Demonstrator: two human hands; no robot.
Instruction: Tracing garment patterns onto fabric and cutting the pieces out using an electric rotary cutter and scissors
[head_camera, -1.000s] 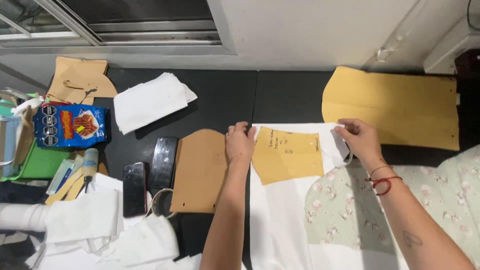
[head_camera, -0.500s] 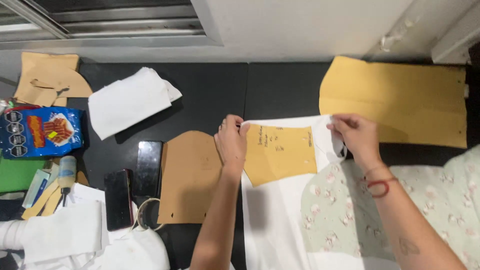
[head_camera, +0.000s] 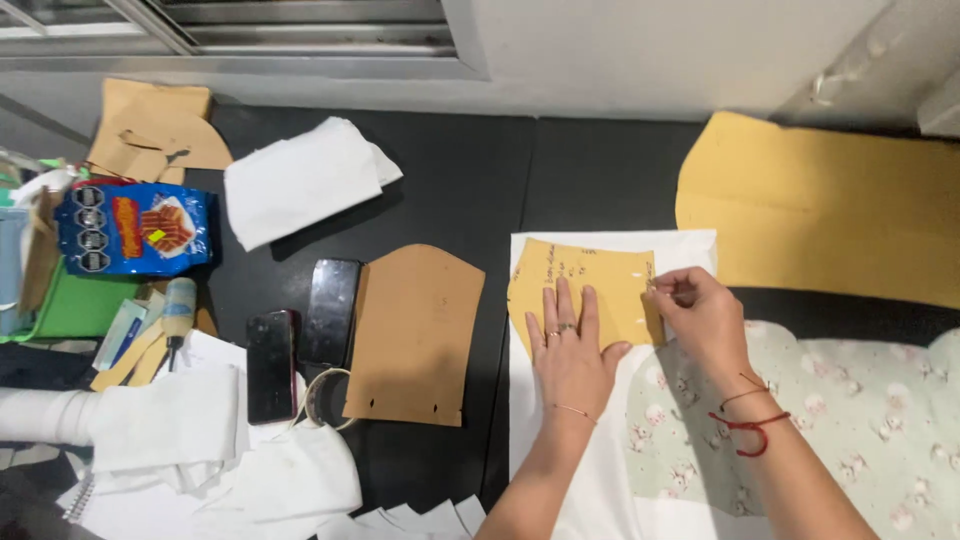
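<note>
My left hand (head_camera: 572, 348) lies flat, fingers spread, on a small yellow-brown paper pattern piece (head_camera: 580, 278). The piece rests on white fabric (head_camera: 560, 430) spread over the black table (head_camera: 460, 190). My right hand (head_camera: 700, 312) has its fingertips bunched at the pattern's right edge; a small tool may be in them, but I cannot make it out. A red cord bracelet circles the right wrist.
A brown cardboard pattern (head_camera: 415, 330) lies left of the white fabric, beside two dark phones (head_camera: 300, 335). A large yellow pattern sheet (head_camera: 830, 205) is at the far right, floral fabric (head_camera: 860, 420) below it. Folded white cloth (head_camera: 300, 180), a blue snack bag (head_camera: 135, 228) and paper scraps crowd the left.
My left hand moved from the pattern's upper left corner onto its middle and flattened. My right hand shifted from the fabric's top right corner to the pattern's right edge.
</note>
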